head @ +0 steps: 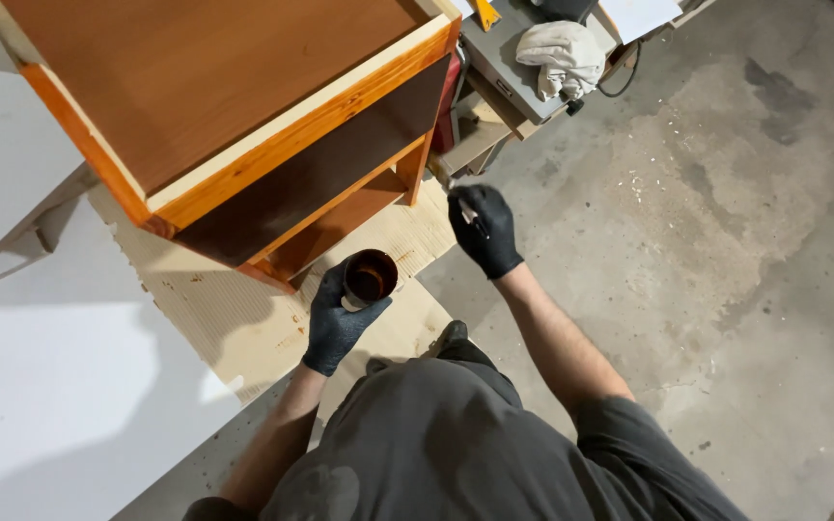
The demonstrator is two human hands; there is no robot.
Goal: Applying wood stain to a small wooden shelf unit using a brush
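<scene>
A small round can (370, 278) of dark brown liquid, open at the top, sits in the gloved left hand (338, 320), just beside the cabinet's lower corner. No labels, signs or screens can be made out.

Seen from above in the lower middle of the frame. Black gloves on both hands, thin and close-fitting, ending at the wrists: left hand (338, 323) just left of centre, right hand (486, 232) above and to the right of it. A few pale smears on the right glove near the fingers. Forearms bare from glove cuff upward. Dark grey short-sleeved shirt (456, 444) across the bottom of the frame, loose and creased, with the right sleeve (629, 429) ending above the elbow at lower right. A darker, faintly shiny patch on the cloth at the lower left edge of the shirt.
</scene>
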